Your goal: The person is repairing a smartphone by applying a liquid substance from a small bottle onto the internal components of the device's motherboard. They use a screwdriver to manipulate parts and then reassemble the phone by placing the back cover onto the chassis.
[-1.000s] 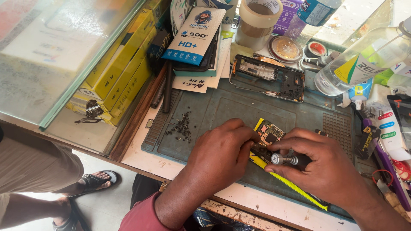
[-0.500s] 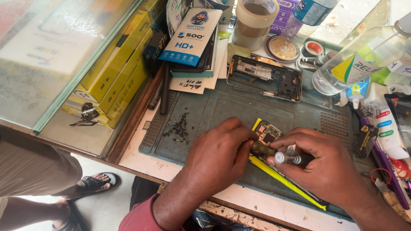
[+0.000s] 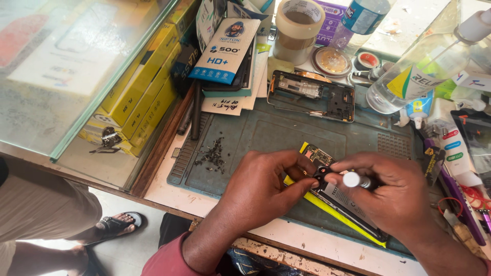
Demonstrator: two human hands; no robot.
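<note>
surface: you work on a grey-green repair mat point(image 3: 286, 130) laid over a white counter edge, with a glass display case point(image 3: 76, 76) of yellow boxes to your left.
room: beyond the counter edge lies a pale floor, where another person's sandalled foot point(image 3: 115, 225) rests.
clutter: a tape roll point(image 3: 299, 30), a clear plastic bottle point(image 3: 414, 76), a stripped phone frame point(image 3: 312, 94) and a pile of tiny dark screws point(image 3: 212, 156) lie about the mat.
phone: the opened phone point(image 3: 348, 204) lies slanted on the mat under both your hands, its yellow edge showing, circuit board point(image 3: 317, 153) at the top end.
left hand: your left hand point(image 3: 266, 191) curls over the phone's upper end, fingers pressing down beside the board.
right hand: your right hand point(image 3: 396, 197) pinches a small screwdriver point(image 3: 353, 180), white cap toward you.
hidden: the driver's tip and the screw it meets sit behind your fingers; the phone's lower end is mostly covered.
</note>
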